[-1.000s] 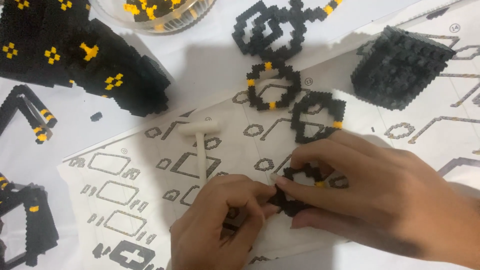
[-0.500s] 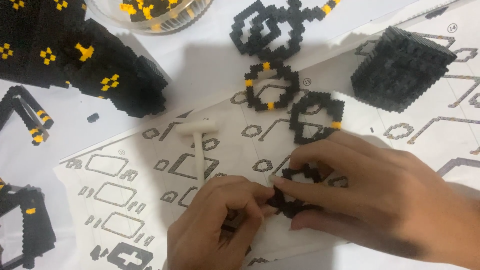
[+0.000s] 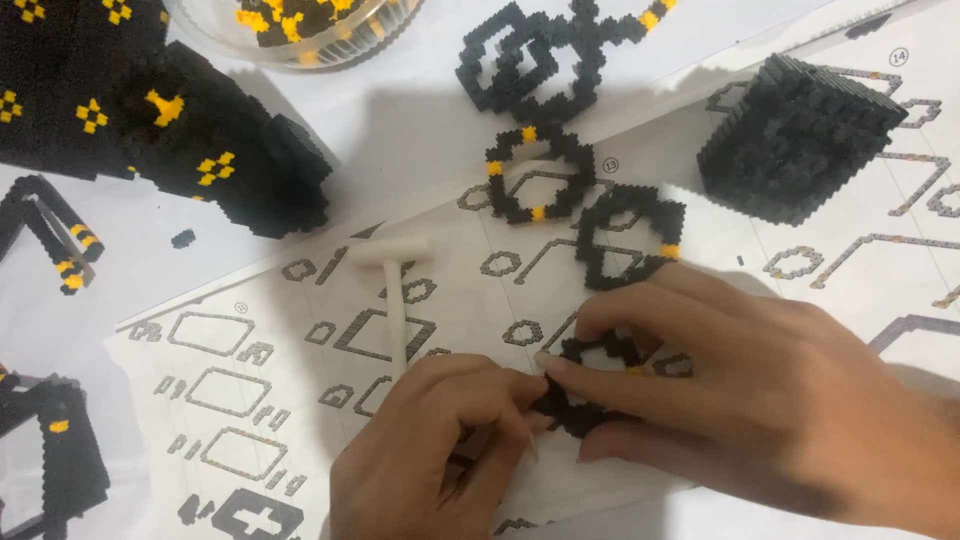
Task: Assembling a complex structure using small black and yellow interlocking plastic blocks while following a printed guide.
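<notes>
My right hand (image 3: 740, 400) pinches a small black ring of tiny bricks (image 3: 590, 385) with a yellow spot, holding it over the printed instruction sheet (image 3: 250, 400). My left hand (image 3: 440, 460) meets it from the left, fingertips pressed against the ring's left side; whether a loose brick sits between those fingers is hidden. A chain of similar black rings with yellow bricks (image 3: 560, 170) runs from the ring up toward the top centre.
A small white hammer (image 3: 393, 290) lies on the sheet left of my hands. A black brick cube (image 3: 795, 135) stands at upper right, a large black-and-yellow model (image 3: 170, 120) at upper left, a clear bowl of bricks (image 3: 300, 25) at top, black frames (image 3: 55, 450) at left.
Both hands stay locked on the ring; only the view has drifted slightly, and my fingers have shifted a little on the piece.
</notes>
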